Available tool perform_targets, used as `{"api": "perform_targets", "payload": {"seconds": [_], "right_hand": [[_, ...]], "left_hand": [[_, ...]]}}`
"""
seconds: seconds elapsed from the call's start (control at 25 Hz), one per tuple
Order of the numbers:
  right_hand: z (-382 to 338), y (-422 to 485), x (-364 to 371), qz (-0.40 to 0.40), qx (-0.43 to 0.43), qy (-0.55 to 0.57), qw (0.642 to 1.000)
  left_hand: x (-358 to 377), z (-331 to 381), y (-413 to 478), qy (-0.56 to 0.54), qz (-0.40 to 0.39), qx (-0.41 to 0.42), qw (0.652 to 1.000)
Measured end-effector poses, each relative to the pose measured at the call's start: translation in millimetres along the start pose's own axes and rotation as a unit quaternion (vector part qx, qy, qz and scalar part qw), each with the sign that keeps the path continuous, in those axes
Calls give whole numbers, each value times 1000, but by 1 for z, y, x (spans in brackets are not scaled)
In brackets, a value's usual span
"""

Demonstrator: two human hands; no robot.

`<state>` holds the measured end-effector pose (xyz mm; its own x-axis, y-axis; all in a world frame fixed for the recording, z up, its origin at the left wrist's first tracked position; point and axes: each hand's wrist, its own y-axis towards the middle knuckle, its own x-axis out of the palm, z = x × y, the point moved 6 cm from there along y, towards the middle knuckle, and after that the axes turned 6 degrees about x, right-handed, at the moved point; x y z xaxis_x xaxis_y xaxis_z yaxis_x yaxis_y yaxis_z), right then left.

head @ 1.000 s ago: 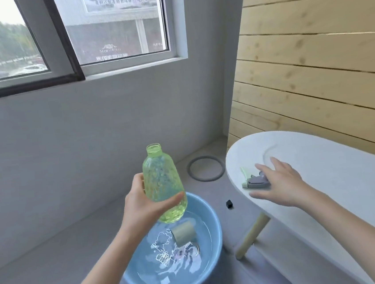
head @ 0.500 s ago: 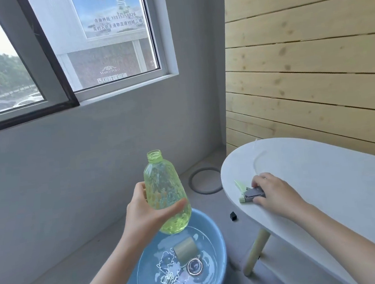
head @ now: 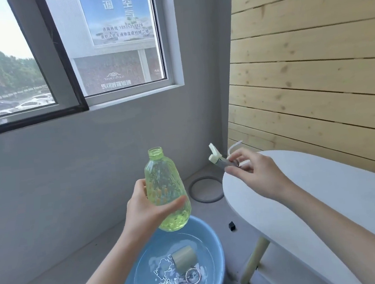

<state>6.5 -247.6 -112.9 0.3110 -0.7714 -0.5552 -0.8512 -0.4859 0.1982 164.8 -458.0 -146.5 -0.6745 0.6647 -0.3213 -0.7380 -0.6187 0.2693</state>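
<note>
My left hand [head: 147, 207] is wrapped round the lower body of the green plastic bottle [head: 165, 183], thumb across the front and fingers behind it. I hold the bottle upright with its neck uncapped. A layer of small yellow-green beads sits at its bottom. It hangs in the air above the far rim of the blue basin [head: 211, 236], which stands on the floor.

My right hand [head: 256, 177] pinches the trigger spray head [head: 217, 159] by its grey collar, fingers curled. The pale green nozzle points up and to the left, and the thin dip tube curves out behind my fingers. The spray head is lifted above the near end of the white counter [head: 331, 198], just right of the bottle's neck and not touching it.

The basin holds shallow water, a beige cylinder [head: 184, 257] on its side and a metal ring [head: 192, 276] just beside it. On the floor beyond lie a grey ring [head: 207, 200] and a small black piece [head: 231, 226].
</note>
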Motion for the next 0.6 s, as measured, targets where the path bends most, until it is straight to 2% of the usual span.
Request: {"api": "perform_targets", "payload": {"seconds": [0.08, 0.2, 0.36, 0.44, 0.48, 0.6], "right_hand": [[-37, 0, 2, -46, -1, 155, 987], [-80, 2, 9, -108, 7, 369, 923], [-108, 9, 21, -134, 104, 544, 822], [-123, 12, 29, -136, 118, 586, 790], [-128, 13, 29, -133, 104, 586, 793], [-140, 19, 32, -80, 42, 534, 840]], "left_hand": [[-7, 3, -3, -4, 4, 0, 1000], [-20, 6, -6, 4, 10, 3, 1000], [-39, 7, -6, 27, 21, 19, 999], [-51, 2, -7, 30, 28, 22, 999], [-54, 1, -7, 31, 29, 22, 999], [-66, -12, -7, 39, 39, 17, 998]]}}
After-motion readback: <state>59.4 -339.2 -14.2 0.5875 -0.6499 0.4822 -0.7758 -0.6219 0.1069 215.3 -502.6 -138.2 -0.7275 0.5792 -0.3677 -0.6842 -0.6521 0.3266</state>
